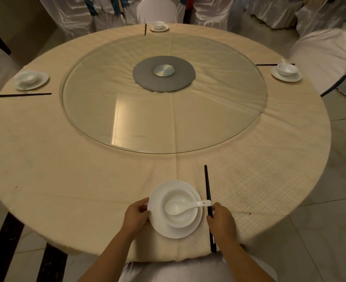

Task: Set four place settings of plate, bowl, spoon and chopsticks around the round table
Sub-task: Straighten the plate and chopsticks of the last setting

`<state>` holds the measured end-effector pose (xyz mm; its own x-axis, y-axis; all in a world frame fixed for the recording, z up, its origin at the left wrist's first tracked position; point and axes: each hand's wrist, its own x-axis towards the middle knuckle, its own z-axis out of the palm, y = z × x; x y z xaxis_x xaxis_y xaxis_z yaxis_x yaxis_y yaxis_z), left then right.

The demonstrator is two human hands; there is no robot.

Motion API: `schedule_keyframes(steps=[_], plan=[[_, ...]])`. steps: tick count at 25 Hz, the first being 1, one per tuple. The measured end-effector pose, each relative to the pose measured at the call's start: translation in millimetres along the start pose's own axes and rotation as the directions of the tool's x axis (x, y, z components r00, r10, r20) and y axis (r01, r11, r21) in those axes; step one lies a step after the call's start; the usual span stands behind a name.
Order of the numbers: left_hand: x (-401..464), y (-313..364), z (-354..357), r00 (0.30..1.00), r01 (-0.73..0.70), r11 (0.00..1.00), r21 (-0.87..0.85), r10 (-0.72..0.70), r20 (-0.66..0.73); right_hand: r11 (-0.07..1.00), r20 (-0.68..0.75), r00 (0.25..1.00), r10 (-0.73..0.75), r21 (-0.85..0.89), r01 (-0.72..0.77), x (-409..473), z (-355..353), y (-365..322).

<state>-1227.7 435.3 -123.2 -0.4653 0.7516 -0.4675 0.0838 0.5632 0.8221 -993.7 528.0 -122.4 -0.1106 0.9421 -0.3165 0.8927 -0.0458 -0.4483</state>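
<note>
Looking down on a round table (66,169) under a cream cloth, with a glass turntable (164,94) in the middle and white-covered chairs around it. At the near edge, a white plate (157,226) holds a white bowl (184,218), and a white spoon (185,207) lies in the bowl with its handle pointing right, over the rim. The left hand (136,215) pinches the plate's left rim between thumb and fingers. The right hand (221,220) rests on a pair of black chopsticks (207,188) just right of the plate, fingers curled over them; whether they are gripped or only pressed down cannot be told. The chopsticks' near ends reach past the table edge, so a nudge from the right hand could tip them to the floor. Pulling the plate nearer could slide the bowl or rock the spoon out, since its handle overhangs toward the chopsticks. Three other settings sit far left (30,80), far side (159,26) and far right (286,71), each a plate and bowl with chopsticks beside; a spoon shows clearly only in the right one. All the crockery is plain, glossy and smooth, likely slippery.
</note>
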Motion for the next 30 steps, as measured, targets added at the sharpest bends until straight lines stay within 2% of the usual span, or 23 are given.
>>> schedule_keyframes(steps=[5,9,12,15,19,23,27,30], plan=[[-2,10,-2,1.0,-0.028,0.978,0.205,0.027,0.006,1.0,0.019,1.0,0.011,0.002,-0.011,-1,-3,-3],[-2,27,-9,1.0,-0.012,0.892,0.451,0.0,0.028,1.0,0.035,0.999,0.011,-0.012,-0.011,-3,-20,-4],[-6,64,-16,0.995,-0.078,0.836,0.544,0.098,-0.008,0.999,-0.015,1.0,0.002,-0.032,-0.003,0,-51,-7],[-11,123,-9,0.965,-0.213,0.786,0.58,0.264,-0.003,1.0,-0.076,0.997,-0.007,-0.029,0.005,7,-93,-17],[-27,221,26,0.866,-0.433,0.642,0.633,0.492,0.093,0.999,-0.193,0.98,-0.044,-0.04,0.037,17,-174,-25],[-59,319,79,0.709,-0.593,0.453,0.665,0.685,0.166,0.994,-0.374,0.921,-0.111,-0.047,0.101,22,-283,-17],[-96,406,158,0.539,-0.697,0.301,0.651,0.818,0.199,0.982,-0.524,0.83,-0.191,-0.114,0.153,26,-392,26],[-120,449,228,0.429,-0.705,0.21,0.678,0.887,0.171,0.968,-0.592,0.767,-0.247,-0.183,0.171,34,-458,74]])
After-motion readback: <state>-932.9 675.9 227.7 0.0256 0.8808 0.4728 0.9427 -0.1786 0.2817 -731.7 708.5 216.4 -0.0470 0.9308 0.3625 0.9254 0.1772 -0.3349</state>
